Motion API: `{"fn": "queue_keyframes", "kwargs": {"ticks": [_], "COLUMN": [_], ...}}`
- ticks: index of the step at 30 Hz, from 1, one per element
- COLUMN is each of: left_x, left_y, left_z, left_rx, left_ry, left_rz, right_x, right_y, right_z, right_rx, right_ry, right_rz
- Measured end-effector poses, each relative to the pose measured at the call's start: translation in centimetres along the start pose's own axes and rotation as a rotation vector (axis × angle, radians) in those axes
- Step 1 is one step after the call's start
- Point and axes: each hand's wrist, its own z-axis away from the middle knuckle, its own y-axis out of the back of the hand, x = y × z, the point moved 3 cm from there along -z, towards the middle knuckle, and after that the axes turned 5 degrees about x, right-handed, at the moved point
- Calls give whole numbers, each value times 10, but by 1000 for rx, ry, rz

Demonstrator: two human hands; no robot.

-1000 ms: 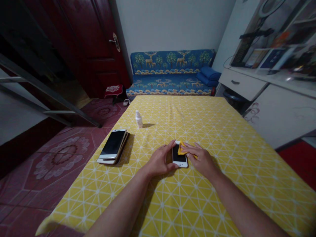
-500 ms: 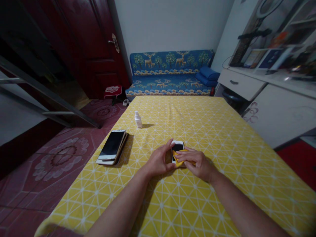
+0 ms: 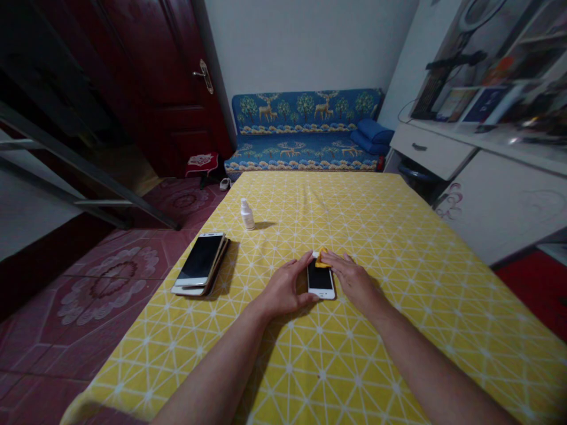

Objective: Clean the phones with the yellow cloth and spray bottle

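A white phone (image 3: 321, 280) with a dark screen lies face up on the yellow patterned tablecloth (image 3: 376, 372). Along its left side, my left hand (image 3: 287, 285) grips it, thumb at the lower end and fingers at the upper left corner. My right hand (image 3: 352, 280) presses a small orange-yellow cloth (image 3: 322, 260) on the phone's top end. Further left, another white phone (image 3: 202, 260) rests on a stack of phones or cases. Beyond that stack stands a small white bottle (image 3: 247, 215).
A blue patterned sofa (image 3: 301, 130) is behind the table's far edge. To the right stands a white cabinet (image 3: 500, 195) with items on top. At the left are a red stool (image 3: 202, 164), a dark red door (image 3: 155, 77) and a metal ladder-like frame (image 3: 106, 186).
My right hand has moved up the phone with the cloth, from its middle to the top end, uncovering the lower screen. My left hand stays at the phone's left side.
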Motion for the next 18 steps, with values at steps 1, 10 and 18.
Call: {"fn": "queue_keyframes", "kwargs": {"ticks": [1,10,18], "left_x": [0,1,-1], "left_y": [0,-1,-5], "left_z": [0,2,-3], "left_rx": [1,17,68], "left_ry": [1,-47,-16], "left_rz": [0,-30,-161], "right_x": [1,2,4], "right_y": [0,2,2], "right_z": [0,3,3], "right_rx": [11,116,108], "right_ry": [-9,-59,-85], "right_rz": [-2,-50,-17]}}
